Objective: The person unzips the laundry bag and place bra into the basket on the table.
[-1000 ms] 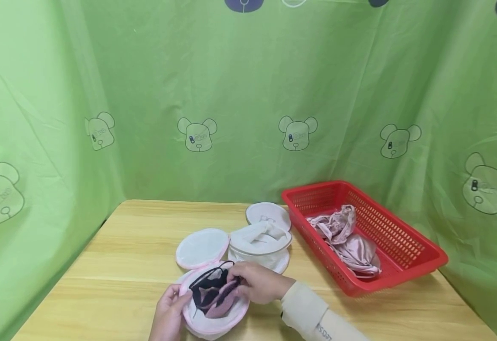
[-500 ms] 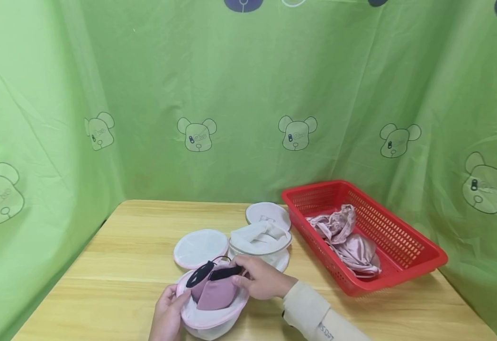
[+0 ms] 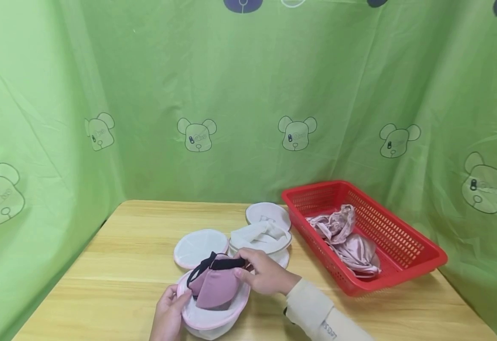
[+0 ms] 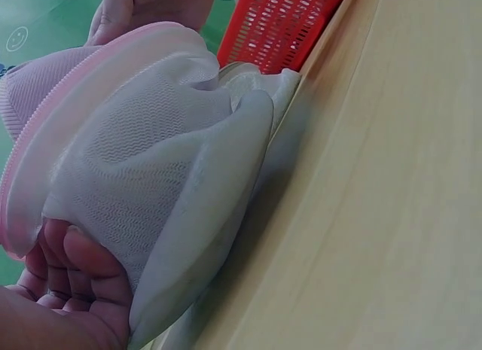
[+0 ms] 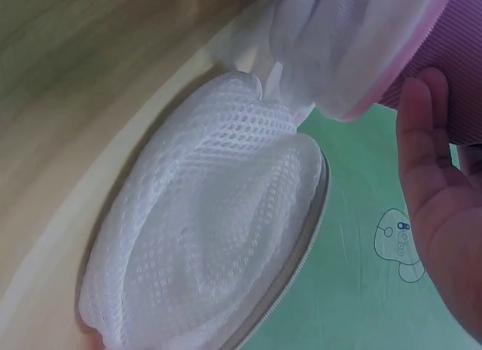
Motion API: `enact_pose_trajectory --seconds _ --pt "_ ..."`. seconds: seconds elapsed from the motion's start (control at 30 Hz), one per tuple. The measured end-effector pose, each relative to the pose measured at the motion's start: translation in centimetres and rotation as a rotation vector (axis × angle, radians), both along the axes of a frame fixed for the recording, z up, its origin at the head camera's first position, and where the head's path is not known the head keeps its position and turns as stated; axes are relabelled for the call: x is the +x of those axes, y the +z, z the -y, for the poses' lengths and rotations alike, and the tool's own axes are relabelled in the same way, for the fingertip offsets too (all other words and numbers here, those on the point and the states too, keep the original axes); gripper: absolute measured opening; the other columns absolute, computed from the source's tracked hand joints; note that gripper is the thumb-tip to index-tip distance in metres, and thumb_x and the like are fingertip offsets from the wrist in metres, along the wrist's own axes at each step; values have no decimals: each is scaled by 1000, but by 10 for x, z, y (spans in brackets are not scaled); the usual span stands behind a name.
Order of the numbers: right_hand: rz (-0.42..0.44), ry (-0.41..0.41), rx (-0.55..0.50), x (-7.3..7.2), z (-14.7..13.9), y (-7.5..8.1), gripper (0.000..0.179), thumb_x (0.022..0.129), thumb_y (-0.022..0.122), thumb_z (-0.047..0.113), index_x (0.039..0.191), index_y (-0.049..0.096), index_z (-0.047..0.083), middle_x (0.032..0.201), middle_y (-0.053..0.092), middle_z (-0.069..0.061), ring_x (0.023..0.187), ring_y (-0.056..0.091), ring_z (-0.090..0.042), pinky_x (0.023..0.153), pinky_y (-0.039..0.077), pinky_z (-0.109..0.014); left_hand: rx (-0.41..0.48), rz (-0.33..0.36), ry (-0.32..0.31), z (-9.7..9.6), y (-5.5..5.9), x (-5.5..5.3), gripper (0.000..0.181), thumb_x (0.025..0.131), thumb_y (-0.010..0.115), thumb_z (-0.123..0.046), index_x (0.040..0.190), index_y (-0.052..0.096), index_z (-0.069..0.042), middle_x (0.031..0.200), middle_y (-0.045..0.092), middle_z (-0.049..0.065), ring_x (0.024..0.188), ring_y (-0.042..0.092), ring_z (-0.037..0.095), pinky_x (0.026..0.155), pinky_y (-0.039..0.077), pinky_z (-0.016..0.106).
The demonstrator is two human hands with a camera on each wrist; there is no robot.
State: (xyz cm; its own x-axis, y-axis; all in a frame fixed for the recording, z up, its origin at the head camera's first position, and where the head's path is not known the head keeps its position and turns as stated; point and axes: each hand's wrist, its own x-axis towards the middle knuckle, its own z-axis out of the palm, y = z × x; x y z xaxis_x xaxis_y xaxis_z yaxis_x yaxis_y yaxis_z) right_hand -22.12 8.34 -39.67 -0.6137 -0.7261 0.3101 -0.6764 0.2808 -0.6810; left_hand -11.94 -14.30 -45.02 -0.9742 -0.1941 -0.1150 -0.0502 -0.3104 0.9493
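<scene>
My left hand (image 3: 169,312) grips the pink-trimmed rim of a white mesh laundry bag (image 3: 207,331) near the table's front; in the left wrist view its fingers (image 4: 98,252) curl against the mesh. The bag's round lid (image 3: 201,248) is flipped back. Over the bag's opening stands a mauve bra (image 3: 218,286) with black straps, its lower part within the rim. My right hand (image 3: 267,274) pinches the bra's black band at the upper right. Ribbed mauve fabric (image 5: 459,56) meets the right fingertips in the right wrist view.
Behind the pink-trimmed bag sits a second white mesh bag (image 3: 261,239), unzipped, with its lid (image 3: 268,215) folded back. A red perforated basket (image 3: 402,232) at the right holds crumpled pink satin garments (image 3: 361,253). A green curtain (image 3: 239,175) encloses the wooden table (image 3: 116,265).
My right hand has lifted the bra upward out of the bag, so its mauve cups now show above the rim. The left hand stays at the rim.
</scene>
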Motion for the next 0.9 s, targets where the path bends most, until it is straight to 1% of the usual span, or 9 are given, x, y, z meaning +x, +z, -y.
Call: enact_pose_trajectory --seconds 0.2,0.43,0.57,0.7,0.9 --pt "-33 -15 -3 0 -3 5 6 92 61 7 98 60 8 93 63 1 85 59 -9 75 53 -26 19 3 -6 0 0 0 9 96 48 3 105 48 5 109 64 6 91 63 6 82 52 23" --pt "-47 -3 -19 -2 -6 9 6 94 59 8 99 59 6 95 63 -3 86 60 -12 74 54 -28 20 19 -18 1 0 0 10 97 48 0 106 47 4 106 64 3 90 63 6 80 52 23" --pt "-72 1 -19 -2 -8 12 7 94 59 8 100 60 6 96 64 -4 87 59 -12 75 54 -29 11 29 -5 1 0 -1 10 97 49 -1 106 48 5 105 64 3 90 63 6 80 52 22" --pt "-115 0 -30 -4 -10 14 8 93 60 8 100 61 5 96 65 -3 87 59 -12 77 52 -29 17 38 5 1 0 -2 8 98 49 -1 104 48 4 103 65 2 89 63 6 79 52 22" --pt "-121 4 -61 -5 -13 17 8 93 59 8 100 60 4 93 65 -4 85 60 -12 74 54 -28 37 29 3 1 -1 -3 6 98 48 0 103 49 3 105 64 3 90 62 7 78 52 22"
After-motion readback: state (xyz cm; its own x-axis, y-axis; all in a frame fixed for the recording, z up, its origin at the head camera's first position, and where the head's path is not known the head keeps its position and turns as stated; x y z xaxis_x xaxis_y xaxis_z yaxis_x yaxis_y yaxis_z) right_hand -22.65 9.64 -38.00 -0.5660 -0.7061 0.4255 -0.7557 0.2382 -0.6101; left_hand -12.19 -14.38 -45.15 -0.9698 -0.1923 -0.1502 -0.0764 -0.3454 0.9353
